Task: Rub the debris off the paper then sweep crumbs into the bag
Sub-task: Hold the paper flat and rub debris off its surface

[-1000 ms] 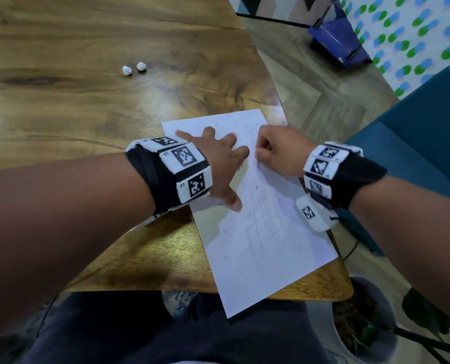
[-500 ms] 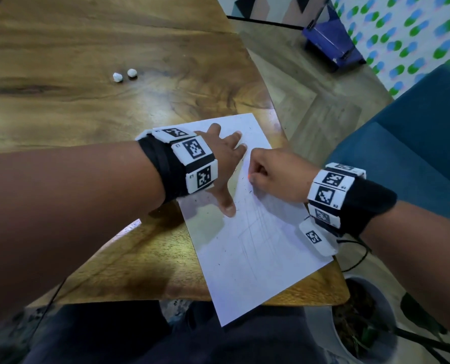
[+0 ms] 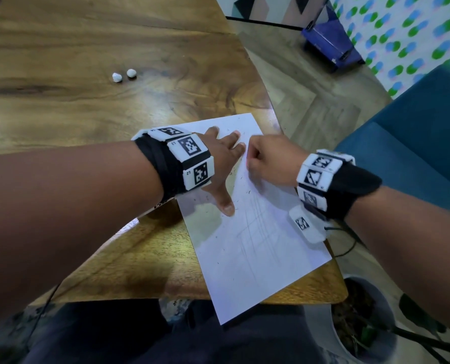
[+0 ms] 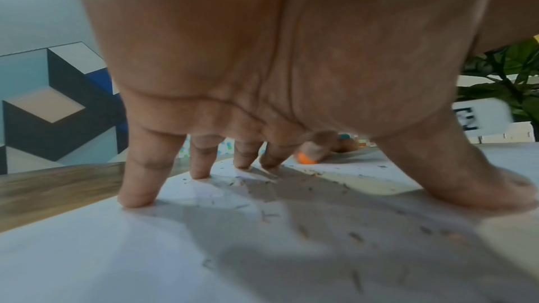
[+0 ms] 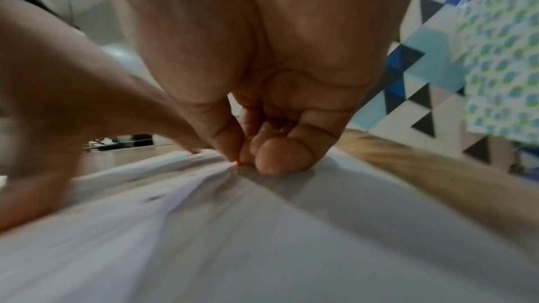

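A white sheet of paper (image 3: 252,248) lies askew at the table's near right corner, its lower corner hanging past the edge. Faint pencil lines and dark crumbs (image 4: 309,189) are scattered on it. My left hand (image 3: 224,164) is spread flat, fingertips (image 4: 137,199) and thumb pressing the paper's upper left. My right hand (image 3: 266,161) is curled beside it and pinches a small orange eraser (image 4: 306,159) against the paper; only an orange sliver (image 5: 239,164) shows under the fingers. No bag is in view.
The wooden table (image 3: 113,106) carries two small white lumps (image 3: 124,74) far to the left. A blue chair (image 3: 415,143) stands right of the table, a potted plant (image 3: 363,324) below the corner, and a blue box (image 3: 329,40) on the floor beyond.
My right hand with the eraser slid down the paper toward me half a second ago and is now back up near the left fingertips. The left hand stays pressed on the sheet.
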Demonstrator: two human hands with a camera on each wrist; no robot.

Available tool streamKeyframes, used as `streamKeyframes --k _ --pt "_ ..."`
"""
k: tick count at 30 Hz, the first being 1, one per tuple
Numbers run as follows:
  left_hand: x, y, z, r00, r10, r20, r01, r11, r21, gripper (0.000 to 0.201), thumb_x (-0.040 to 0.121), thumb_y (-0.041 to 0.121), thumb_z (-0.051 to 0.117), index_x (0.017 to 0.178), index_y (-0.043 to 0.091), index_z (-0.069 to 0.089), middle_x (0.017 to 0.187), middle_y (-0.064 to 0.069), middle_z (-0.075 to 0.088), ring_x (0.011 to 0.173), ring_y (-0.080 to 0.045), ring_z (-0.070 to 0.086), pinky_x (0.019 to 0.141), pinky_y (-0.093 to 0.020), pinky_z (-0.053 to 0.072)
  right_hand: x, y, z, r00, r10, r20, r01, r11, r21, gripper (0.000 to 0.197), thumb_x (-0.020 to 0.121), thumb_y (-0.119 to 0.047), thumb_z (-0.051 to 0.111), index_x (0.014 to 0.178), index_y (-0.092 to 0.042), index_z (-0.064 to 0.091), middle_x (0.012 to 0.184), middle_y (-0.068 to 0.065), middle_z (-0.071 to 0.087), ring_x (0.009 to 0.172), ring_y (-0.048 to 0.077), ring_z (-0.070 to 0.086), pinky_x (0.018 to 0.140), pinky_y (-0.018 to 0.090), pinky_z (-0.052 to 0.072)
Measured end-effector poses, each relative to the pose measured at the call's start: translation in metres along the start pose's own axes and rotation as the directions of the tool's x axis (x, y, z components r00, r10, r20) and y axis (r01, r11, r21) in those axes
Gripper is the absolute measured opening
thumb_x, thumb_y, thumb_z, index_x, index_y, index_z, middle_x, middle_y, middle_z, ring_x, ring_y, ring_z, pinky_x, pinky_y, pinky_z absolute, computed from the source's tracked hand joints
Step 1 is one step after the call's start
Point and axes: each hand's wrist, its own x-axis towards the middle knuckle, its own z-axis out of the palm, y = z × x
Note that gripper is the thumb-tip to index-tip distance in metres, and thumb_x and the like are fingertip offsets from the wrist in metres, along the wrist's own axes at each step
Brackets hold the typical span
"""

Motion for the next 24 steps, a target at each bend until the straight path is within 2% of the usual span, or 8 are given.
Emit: streamKeyframes --k 3,7,10,13,17,20,22,24 --pt "0.001 0.001 0.001 1.000 0.005 -0.015 -0.004 1.000 0.026 0.146 0.059 0.086 0.073 0.163 0.025 -0.009 0.171 0.006 -0.015 0.155 -0.039 0.001 0.110 -0.056 0.038 -0.026 -0.003 0.009 0.994 -0.042 0.096 0.039 0.999 0.028 0.006 0.088 -0.026 0.058 0.083 -0.022 0.057 0.080 -0.004 0.066 0.084 0.019 0.060 0.074 0.036 0.053" --pt "0.002 0.002 0.000 1.000 0.013 -0.021 -0.012 0.999 0.041 0.145 0.059 0.086 0.072 0.163 0.024 -0.008 0.171 0.006 -0.014 0.153 -0.039 0.007 0.106 -0.054 0.041 -0.001 0.005 0.002 0.999 0.032 -0.037 -0.032 0.999 -0.002 0.006 0.090 -0.023 0.054 0.085 -0.021 0.056 0.085 0.002 0.066 0.090 0.017 0.048 0.072 0.027 0.036" --pt "0.002 0.001 0.000 1.000 0.014 -0.015 -0.013 0.998 0.054 0.145 0.059 0.087 0.072 0.163 0.026 -0.009 0.171 0.006 -0.014 0.153 -0.039 0.008 0.105 -0.054 0.042 0.033 0.013 -0.009 0.985 0.151 -0.083 -0.152 0.988 -0.011 0.012 0.091 -0.021 0.052 0.080 -0.017 0.056 0.086 0.005 0.065 0.083 0.024 0.061 0.067 0.030 0.044" --pt "0.002 0.001 -0.002 1.000 0.016 -0.011 -0.015 0.998 0.057 0.146 0.058 0.087 0.072 0.163 0.028 -0.010 0.171 0.005 -0.014 0.153 -0.039 0.008 0.105 -0.055 0.041 0.052 0.019 -0.015 0.976 0.194 -0.094 -0.195 0.981 -0.004 0.018 0.087 -0.020 0.050 0.069 -0.019 0.048 0.088 0.010 0.066 0.083 0.030 0.065 0.063 0.032 0.045" --pt "0.002 0.002 -0.002 1.000 0.010 -0.005 -0.010 0.999 0.046 0.146 0.058 0.086 0.073 0.163 0.028 -0.011 0.171 0.005 -0.015 0.153 -0.039 0.005 0.107 -0.056 0.039 0.025 0.013 -0.013 0.992 0.106 -0.062 -0.107 0.994 -0.020 0.009 0.091 -0.020 0.052 0.088 -0.018 0.059 0.095 0.003 0.066 0.089 0.023 0.061 0.076 0.031 0.045" --pt "0.003 0.002 -0.002 1.000 0.010 -0.008 -0.010 0.999 0.034 0.145 0.058 0.085 0.075 0.163 0.029 -0.008 0.171 0.004 -0.014 0.153 -0.040 0.006 0.108 -0.055 0.039 -0.004 0.002 -0.005 1.000 -0.029 0.002 0.029 0.999 -0.022 0.011 0.093 -0.018 0.054 0.095 -0.013 0.063 0.092 0.003 0.069 0.089 0.021 0.062 0.097 0.036 0.041" --pt "0.003 0.002 -0.002 1.000 0.011 -0.011 -0.010 0.999 0.038 0.146 0.057 0.085 0.075 0.163 0.029 -0.008 0.171 0.005 -0.014 0.153 -0.040 0.006 0.108 -0.055 0.039 -0.006 0.000 -0.004 0.998 -0.056 -0.008 0.055 0.998 -0.037 0.010 0.092 -0.019 0.054 0.093 -0.013 0.063 0.092 0.003 0.070 0.090 0.022 0.062 0.102 0.038 0.039" --pt "0.004 0.003 -0.002 1.000 0.006 -0.004 -0.006 0.999 0.047 0.147 0.056 0.086 0.073 0.163 0.029 -0.010 0.171 0.004 -0.015 0.153 -0.040 0.005 0.108 -0.056 0.038 0.007 0.002 -0.008 0.999 -0.018 -0.043 0.016 0.998 -0.057 0.011 0.093 -0.019 0.053 0.094 -0.014 0.062 0.095 0.003 0.069 0.091 0.022 0.061 0.096 0.036 0.042"
